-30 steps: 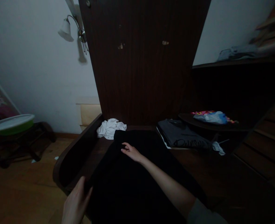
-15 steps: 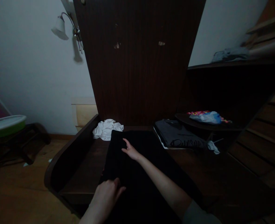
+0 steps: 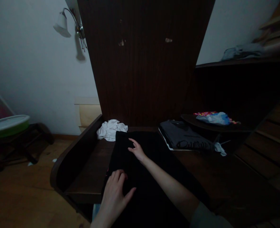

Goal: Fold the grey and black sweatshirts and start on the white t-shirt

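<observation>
A black piece of clothing [image 3: 151, 142] lies spread over the dark wooden surface and runs down towards me; its exact kind is hard to make out in the dim light. My right hand [image 3: 137, 151] is over its far part, thumb and fingers apart, nothing held. Nearer to me, my left hand [image 3: 116, 188] is over the left side of the cloth with its fingers bent a little and the thumb spread away. Whether either palm presses on the fabric cannot be told.
A crumpled white cloth [image 3: 111, 129] lies at the far left, beside the raised wooden side panel [image 3: 66, 158]. Folded dark grey clothing [image 3: 184, 136] lies to the right, near a small shelf with a colourful plastic bag [image 3: 214, 118]. A green basin [image 3: 9, 126] stands at far left.
My left hand has moved forward over the black cloth, and its curled fingers have spread. The right hand stays at nearly the same place on the cloth. The view has shifted slightly.
</observation>
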Demonstrator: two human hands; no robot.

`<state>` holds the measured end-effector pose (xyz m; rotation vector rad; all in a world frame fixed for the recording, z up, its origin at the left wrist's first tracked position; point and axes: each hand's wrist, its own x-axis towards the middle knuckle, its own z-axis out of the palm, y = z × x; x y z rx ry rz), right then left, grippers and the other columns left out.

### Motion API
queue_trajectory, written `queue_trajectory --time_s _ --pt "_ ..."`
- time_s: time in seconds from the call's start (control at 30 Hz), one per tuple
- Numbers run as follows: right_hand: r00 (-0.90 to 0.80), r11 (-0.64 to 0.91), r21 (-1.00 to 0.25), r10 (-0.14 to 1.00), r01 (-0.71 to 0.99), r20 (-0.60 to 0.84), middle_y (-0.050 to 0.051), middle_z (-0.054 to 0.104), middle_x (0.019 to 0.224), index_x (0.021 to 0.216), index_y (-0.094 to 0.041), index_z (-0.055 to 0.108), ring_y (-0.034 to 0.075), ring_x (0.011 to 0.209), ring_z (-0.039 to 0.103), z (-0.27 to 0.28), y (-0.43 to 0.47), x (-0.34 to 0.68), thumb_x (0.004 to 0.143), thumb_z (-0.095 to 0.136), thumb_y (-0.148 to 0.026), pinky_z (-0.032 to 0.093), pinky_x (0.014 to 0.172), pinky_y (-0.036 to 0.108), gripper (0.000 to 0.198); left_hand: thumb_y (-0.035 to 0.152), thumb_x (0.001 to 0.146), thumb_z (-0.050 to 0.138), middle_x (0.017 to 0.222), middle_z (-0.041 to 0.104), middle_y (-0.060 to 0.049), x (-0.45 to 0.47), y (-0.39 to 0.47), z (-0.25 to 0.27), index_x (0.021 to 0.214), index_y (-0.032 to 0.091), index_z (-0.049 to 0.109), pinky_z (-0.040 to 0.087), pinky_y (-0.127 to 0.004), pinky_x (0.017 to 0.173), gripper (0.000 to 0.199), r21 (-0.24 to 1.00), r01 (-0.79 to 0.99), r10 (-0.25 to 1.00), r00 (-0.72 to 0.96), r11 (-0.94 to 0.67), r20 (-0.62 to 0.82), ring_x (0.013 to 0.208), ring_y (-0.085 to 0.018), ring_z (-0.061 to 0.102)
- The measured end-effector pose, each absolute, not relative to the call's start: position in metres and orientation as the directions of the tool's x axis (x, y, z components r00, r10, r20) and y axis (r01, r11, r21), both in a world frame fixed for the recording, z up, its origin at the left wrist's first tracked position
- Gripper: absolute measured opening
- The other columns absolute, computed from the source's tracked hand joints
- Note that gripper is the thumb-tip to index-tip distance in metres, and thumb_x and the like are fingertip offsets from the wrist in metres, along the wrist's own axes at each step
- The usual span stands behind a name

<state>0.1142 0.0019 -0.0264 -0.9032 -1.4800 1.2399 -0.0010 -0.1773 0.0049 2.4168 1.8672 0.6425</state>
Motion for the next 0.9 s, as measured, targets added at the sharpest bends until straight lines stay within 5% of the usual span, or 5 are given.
queue_trajectory --time_s 0.3,0.47,0.63,0.73,0.9 --pt "-0.361 0.196 -0.979 0.911 -0.052 0.201 0.001 0.055 0.12 0.118 -0.028 0.049 0.017 0.101 0.055 -0.025 -0.002 0.113 0.071 0.051 -0.015 0.042 0.09 0.038 0.048 0.025 0.081 0.039 0.081 0.06 -0.004 -0.006 -0.197 0.005 0.082 0.02 0.051 0.042 -0.024 0.066 0.012 0.289 0.954 0.995 0.094 -0.083 -0.024 0.077 -0.017 0.059" --pt "-0.391 0.192 -0.979 0.898 -0.064 0.202 0.001 0.044 0.131 0.126 -0.027 0.04 0.015 0.115 0.045 -0.026 -0.001 0.112 0.075 0.047 -0.016 0.037 0.096 0.036 0.053 0.027 0.086 0.03 0.077 0.06 -0.004 0.003 -0.198 0.022 0.078 0.02 0.05 0.039 -0.022 0.06 0.022 0.425 0.894 0.99 0.139 -0.139 0.031 0.069 -0.014 0.058" --pt "-0.374 0.207 -0.978 0.909 0.029 0.181 0.0 0.045 0.13 0.127 -0.029 0.038 0.014 0.118 0.042 -0.032 0.005 0.111 0.074 0.045 -0.011 0.033 0.098 0.038 0.056 0.032 0.083 0.038 0.067 0.062 -0.003 0.011 -0.173 0.029 0.067 0.018 0.056 0.038 -0.023 0.058 0.028 0.385 0.902 0.972 0.23 -0.194 -0.049 0.066 -0.015 0.059" --pt "-0.359 0.247 -0.967 0.909 0.056 0.212 -0.001 0.049 0.126 0.126 -0.031 0.04 0.015 0.118 0.041 -0.034 0.006 0.111 0.073 0.046 -0.012 0.033 0.098 0.039 0.056 0.033 0.086 0.031 0.072 0.063 -0.004 0.009 -0.152 0.031 0.068 0.019 0.059 0.041 -0.024 0.064 0.036 0.406 0.872 0.962 0.259 -0.273 0.09 0.071 -0.015 0.058" --pt "-0.361 0.231 -0.972 0.91 0.037 0.202 -0.001 0.048 0.127 0.127 -0.03 0.038 0.015 0.119 0.041 -0.032 0.004 0.111 0.074 0.045 -0.012 0.033 0.098 0.038 0.056 0.029 0.084 0.039 0.113 0.057 -0.01 0.01 -0.131 0.004 0.107 0.017 0.054 0.041 -0.037 0.088 0.03 0.265 0.892 0.889 0.251 -0.367 0.383 0.106 -0.022 0.05"
